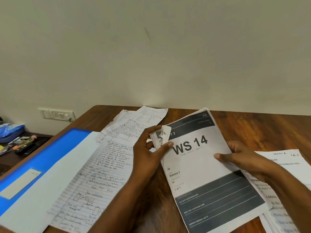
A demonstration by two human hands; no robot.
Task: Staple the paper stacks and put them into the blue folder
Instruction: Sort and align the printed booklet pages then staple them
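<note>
A printed paper stack [202, 169] headed "WS 14" lies tilted over the wooden table [252, 128]. My left hand [148, 148] pinches its upper left edge, where a corner is folded over and crumpled. My right hand [240, 157] grips the stack's right edge, thumb on top. The blue folder [33, 158] lies open at the left with a white sheet [50, 190] on it. Handwritten lined sheets [101, 174] lie between the folder and my left arm. No stapler is in view.
More handwritten pages [139, 121] fan out at the table's back. Printed sheets [286, 174] lie under my right forearm at the right. A low side surface at far left holds pens and clutter [20, 143]. A wall socket [57, 114] sits behind it.
</note>
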